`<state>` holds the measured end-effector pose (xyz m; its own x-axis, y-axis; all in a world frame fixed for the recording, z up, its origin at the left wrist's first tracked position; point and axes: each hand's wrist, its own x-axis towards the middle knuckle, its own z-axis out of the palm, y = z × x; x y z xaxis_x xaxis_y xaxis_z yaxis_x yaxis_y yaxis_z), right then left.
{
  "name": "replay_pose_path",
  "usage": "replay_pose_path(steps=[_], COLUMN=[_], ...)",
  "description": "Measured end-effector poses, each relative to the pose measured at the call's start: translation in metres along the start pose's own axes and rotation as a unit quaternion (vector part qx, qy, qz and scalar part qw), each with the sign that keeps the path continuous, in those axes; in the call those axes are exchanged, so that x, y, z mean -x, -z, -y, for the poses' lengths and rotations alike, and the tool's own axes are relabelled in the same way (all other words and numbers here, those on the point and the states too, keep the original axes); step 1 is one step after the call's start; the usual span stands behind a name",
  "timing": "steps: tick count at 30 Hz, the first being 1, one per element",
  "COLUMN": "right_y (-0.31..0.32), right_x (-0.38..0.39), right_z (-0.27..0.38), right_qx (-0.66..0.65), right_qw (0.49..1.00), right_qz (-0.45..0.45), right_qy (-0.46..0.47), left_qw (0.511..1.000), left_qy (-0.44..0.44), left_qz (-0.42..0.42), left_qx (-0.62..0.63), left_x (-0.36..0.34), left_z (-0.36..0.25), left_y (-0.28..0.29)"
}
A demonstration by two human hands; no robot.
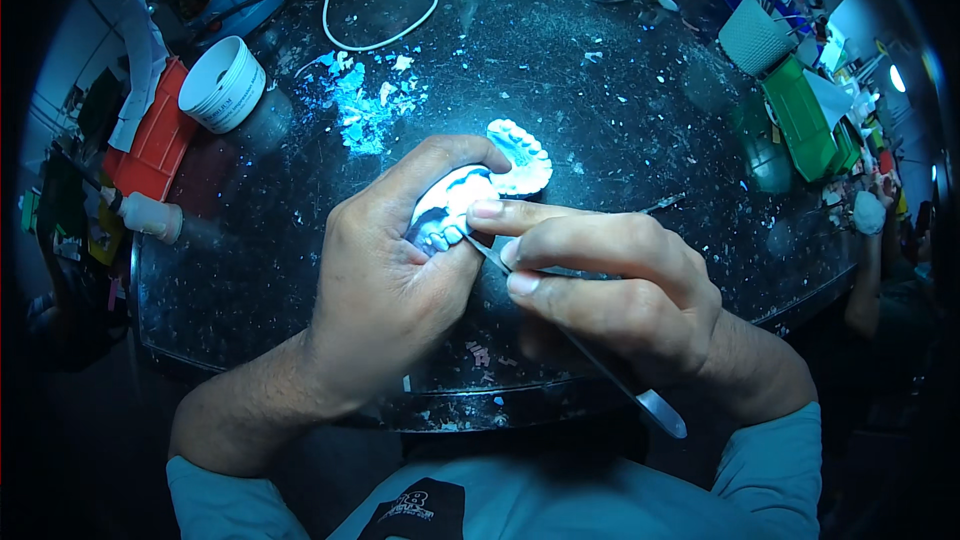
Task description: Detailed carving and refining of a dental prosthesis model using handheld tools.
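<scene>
My left hand [385, 230] is wrapped round a white plaster dental cast [452, 202] with a row of teeth along its near edge. Between the thumb and fingers of my right hand [610, 270] is a slim metal carving knife [600, 365], its rounded end pointing down toward me. The knife's tip meets the cast by the teeth, and my right index finger touches the cast's top. Just beyond my left hand, a second white dental cast [530, 165], horseshoe shaped, lies on the dark table [600, 70]. My left fingers partly hide the held cast.
White plaster crumbs [365, 105] are heaped beyond my left hand. A white tub [222, 85] and red bin [155, 140] stand at the left, a green bin [800, 120] at the right. A metal tool [665, 202] lies behind my right hand. A white cable [385, 45] curves across the back.
</scene>
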<state>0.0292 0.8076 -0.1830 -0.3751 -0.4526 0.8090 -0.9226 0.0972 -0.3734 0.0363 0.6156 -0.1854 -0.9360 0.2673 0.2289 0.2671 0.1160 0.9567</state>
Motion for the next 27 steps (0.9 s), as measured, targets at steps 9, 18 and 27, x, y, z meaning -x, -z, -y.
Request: replay_pose_path(steps=[9,18,27], right_y=[0.016,0.01,0.009], right_x=[-0.005,-0.004,-0.004], right_z=[0.006,0.001,0.002], right_qx=[-0.002,0.028,0.027], right_qw=[0.996,0.997,0.994], right_qz=[0.077,0.071,0.091], right_qy=[-0.051,-0.025,-0.047], left_qw=[0.993,0.989,0.986], left_qy=[-0.107,-0.11,-0.074], left_qz=[-0.003,-0.028,-0.016], left_qx=[-0.057,-0.095,-0.151], left_x=[-0.004,-0.003,-0.001], left_z=[0.003,0.003,-0.001], left_y=[0.007,0.008,0.011])
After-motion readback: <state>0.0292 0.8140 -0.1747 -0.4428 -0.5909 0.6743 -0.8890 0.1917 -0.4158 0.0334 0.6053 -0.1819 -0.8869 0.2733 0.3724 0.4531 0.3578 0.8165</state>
